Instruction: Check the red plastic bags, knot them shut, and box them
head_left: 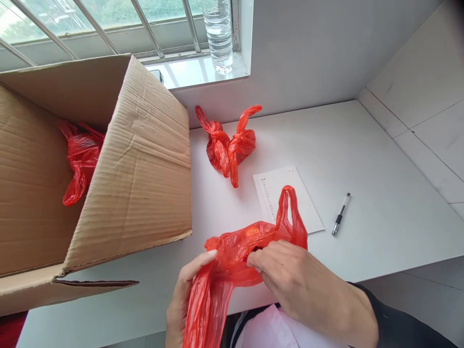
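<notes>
Item: loose red plastic bag (235, 256), thin film, unknotted, held above the near edge of the white table (362, 159), one handle loop standing upright, the body trailing down toward the person's lap. Left hand (183, 299): closed around the bag's lower left part from beneath, thumb tip pressed on the film. Right hand (300, 285): palm down over the bag's middle, fingers curled and pinching the gathered film near the mouth. Handling note, as a judgement: film this thin slips and tears, so the gather is best kept tight between both grips, drawn evenly, with the upright handle kept free of the bunch. Nearby: two knotted red bags (228, 142) lying touching each other on the table below the window sill; a printed sheet of paper (286, 198) just behind the held bag, a black pen (340, 214) beside it. Left: open cardboard box (137, 164) tipped on its side, another red bag (79, 159) inside. Sill: clear water bottle (218, 34), upright.
</notes>
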`<act>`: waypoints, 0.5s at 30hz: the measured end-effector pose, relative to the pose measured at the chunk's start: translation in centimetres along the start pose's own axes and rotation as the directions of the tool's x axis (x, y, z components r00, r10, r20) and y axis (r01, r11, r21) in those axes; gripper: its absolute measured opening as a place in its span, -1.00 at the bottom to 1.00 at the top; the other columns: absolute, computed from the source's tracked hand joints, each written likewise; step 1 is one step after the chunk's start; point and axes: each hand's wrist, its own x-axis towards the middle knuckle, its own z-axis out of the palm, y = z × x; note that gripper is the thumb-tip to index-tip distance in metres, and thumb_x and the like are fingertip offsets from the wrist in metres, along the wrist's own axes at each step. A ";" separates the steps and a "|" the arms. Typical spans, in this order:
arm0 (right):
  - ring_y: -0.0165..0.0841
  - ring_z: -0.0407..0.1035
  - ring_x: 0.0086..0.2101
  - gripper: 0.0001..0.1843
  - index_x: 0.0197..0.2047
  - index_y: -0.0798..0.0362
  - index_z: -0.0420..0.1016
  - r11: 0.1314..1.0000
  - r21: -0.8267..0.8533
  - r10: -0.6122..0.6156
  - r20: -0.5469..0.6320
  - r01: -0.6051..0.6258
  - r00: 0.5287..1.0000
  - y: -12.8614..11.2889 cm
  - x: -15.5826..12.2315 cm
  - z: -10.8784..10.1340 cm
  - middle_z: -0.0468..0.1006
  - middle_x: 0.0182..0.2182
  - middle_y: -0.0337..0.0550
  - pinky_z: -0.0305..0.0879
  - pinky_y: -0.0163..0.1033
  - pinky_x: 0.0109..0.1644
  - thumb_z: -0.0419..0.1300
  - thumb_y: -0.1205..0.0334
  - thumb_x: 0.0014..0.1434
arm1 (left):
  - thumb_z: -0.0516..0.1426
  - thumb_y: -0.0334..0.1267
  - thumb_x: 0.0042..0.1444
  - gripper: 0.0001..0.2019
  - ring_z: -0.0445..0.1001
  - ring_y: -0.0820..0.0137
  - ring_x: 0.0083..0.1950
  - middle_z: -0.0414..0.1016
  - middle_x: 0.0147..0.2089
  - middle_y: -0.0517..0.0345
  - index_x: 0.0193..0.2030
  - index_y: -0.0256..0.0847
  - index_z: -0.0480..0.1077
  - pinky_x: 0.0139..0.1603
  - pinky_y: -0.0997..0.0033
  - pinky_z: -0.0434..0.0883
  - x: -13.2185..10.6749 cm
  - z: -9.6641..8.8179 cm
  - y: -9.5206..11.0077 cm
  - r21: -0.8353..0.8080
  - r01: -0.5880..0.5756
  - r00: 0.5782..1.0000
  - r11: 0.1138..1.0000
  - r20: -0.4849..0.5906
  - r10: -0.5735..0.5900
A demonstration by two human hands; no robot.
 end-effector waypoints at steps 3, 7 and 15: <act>-0.31 0.28 -0.43 -0.62 -0.20 0.01 0.35 0.994 -0.043 0.103 0.133 -0.098 0.986 0.4 -0.1 0.4 0.43 -0.37 -0.23 0.15 -0.17 -0.39 -0.05 0.66 0.12 | 0.33 0.12 0.10 -0.73 0.57 0.34 -0.11 0.62 -0.10 0.20 -0.13 0.12 0.67 -0.04 0.50 0.53 -0.7 1.5 1.7 -0.059 0.032 0.999 0.998 0.024 -0.030; -0.35 0.21 -0.61 -0.47 0.17 0.05 0.31 0.974 -0.128 0.203 0.142 -0.185 0.969 1.2 0.1 1.2 0.37 -0.52 -0.35 -0.04 -0.20 -0.53 -0.04 0.61 0.20 | 0.32 0.20 0.07 -0.67 0.55 0.31 -0.15 0.62 -0.19 0.15 -0.17 0.08 0.69 -0.07 0.45 0.51 -0.8 2.4 2.5 -0.076 0.050 0.997 0.996 0.063 -0.045; -0.36 0.29 -0.54 -0.61 0.16 0.01 0.35 0.976 -0.085 0.202 0.002 -0.201 0.979 2.4 1.2 2.0 0.45 -0.43 -0.26 0.01 -0.24 -0.49 0.05 0.45 0.31 | 0.29 0.15 0.12 -0.66 0.40 0.38 -0.34 0.44 -0.29 0.17 -0.24 -0.08 0.50 -0.30 0.46 0.39 -0.2 1.5 0.5 -0.070 0.156 0.973 0.985 0.184 -0.141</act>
